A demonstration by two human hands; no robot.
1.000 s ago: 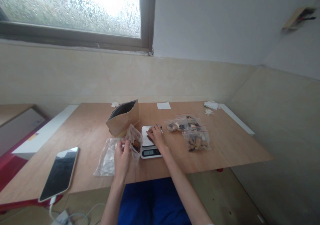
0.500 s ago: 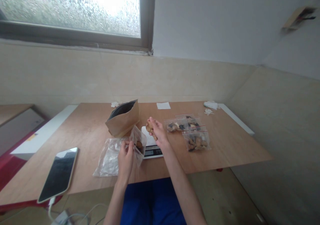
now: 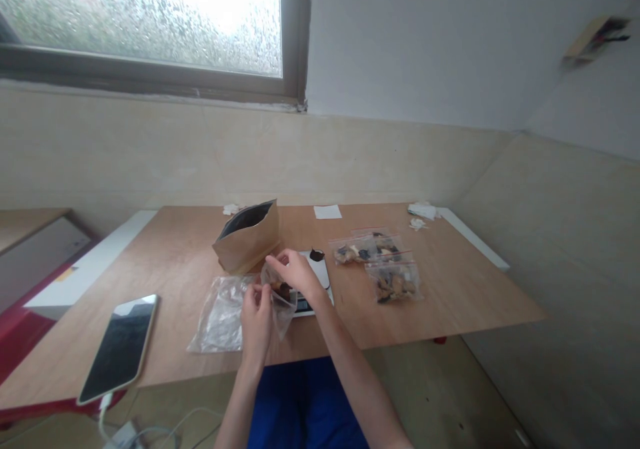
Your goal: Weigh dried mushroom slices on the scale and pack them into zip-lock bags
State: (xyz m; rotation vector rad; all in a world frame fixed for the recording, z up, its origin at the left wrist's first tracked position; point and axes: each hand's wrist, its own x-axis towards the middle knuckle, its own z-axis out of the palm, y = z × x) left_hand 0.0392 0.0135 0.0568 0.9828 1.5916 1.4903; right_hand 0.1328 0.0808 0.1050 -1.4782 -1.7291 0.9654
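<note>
My left hand is closed on the near side of a small clear plastic bag with brown dried pieces inside. My right hand reaches over the bag's mouth, its fingertips pinched at the far upper edge. Under the bag and my right hand lies a white kitchen scale, partly covered. One dark dried piece rests on its plate. Flat on the table, left of my left hand, are empty clear bags.
A brown paper pouch stands gaping behind the bags. Several filled zip bags lie to the right. A phone with a cable is at the left front edge. White paper and scraps lie at the back.
My right hand has moved left and down from above the scale to the bag's mouth. The brown pieces it held no longer show in it. The dark piece on the scale is now visible.
</note>
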